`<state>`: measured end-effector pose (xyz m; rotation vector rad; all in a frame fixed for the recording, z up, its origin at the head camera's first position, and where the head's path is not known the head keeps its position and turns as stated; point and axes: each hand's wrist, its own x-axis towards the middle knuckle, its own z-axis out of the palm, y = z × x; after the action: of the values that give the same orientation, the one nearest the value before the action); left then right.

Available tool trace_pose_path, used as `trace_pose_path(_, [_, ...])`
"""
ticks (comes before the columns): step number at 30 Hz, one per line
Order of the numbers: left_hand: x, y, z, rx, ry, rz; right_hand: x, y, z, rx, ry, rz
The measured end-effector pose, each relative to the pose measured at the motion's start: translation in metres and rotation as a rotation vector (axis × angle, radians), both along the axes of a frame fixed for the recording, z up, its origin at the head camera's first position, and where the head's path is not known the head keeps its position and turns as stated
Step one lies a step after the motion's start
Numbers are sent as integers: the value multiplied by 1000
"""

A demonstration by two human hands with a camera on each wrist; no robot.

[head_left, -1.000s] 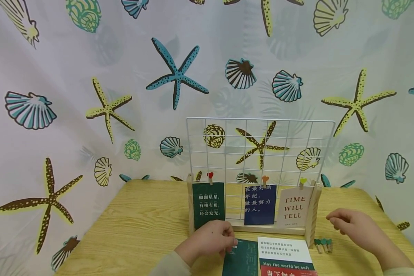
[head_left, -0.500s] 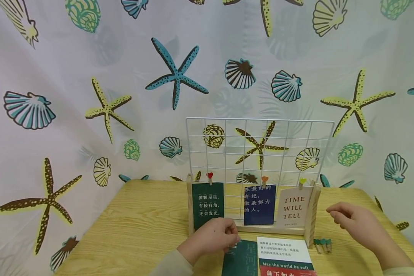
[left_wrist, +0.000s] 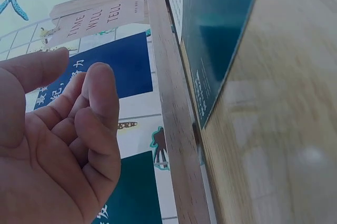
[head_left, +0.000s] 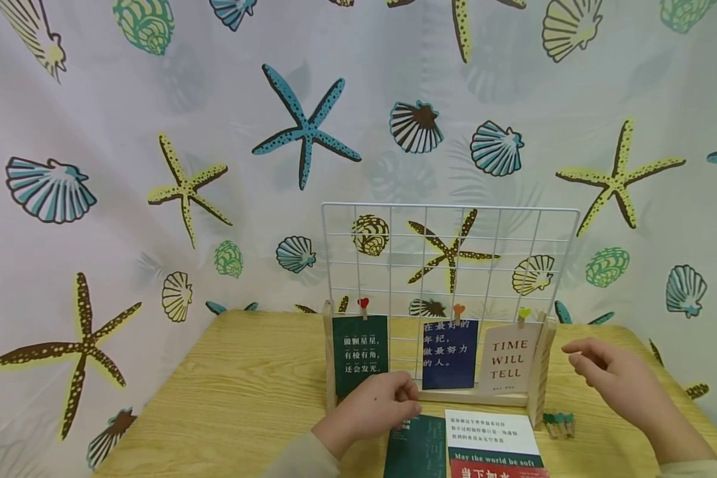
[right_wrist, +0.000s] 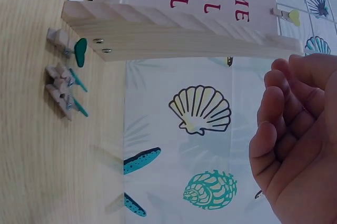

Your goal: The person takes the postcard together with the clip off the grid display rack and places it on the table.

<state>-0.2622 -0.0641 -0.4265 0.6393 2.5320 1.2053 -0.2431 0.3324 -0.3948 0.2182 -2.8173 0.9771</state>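
a dark green card (head_left: 417, 446) is laid flat on the desk (head_left: 245, 392) just in front of the white wire grid stand (head_left: 448, 265), beside a white card (head_left: 492, 441), and its upper left corner is touched by the left hand (head_left: 373, 408), whose fingers are loosely curled with nothing clamped between them. the right hand (head_left: 615, 382) is held above the desk to the right of the stand, fingers relaxed and empty, near a small cluster of green-tipped wooden clips (head_left: 559, 423). three cards are clipped to the grid's lower row: a green one (head_left: 360, 354), a blue one (head_left: 450, 355) and a pale "time will tell" card (head_left: 510, 358).
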Motion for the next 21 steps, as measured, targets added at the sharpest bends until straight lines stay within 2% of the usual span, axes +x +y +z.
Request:
trace_pose_path(13, [-3, 12, 5, 34, 5, 32, 2, -12, 22, 39, 166, -14])
trace_pose_path(21, [-1, 20, 9, 61, 4, 34, -1, -19, 30, 70, 220, -6])
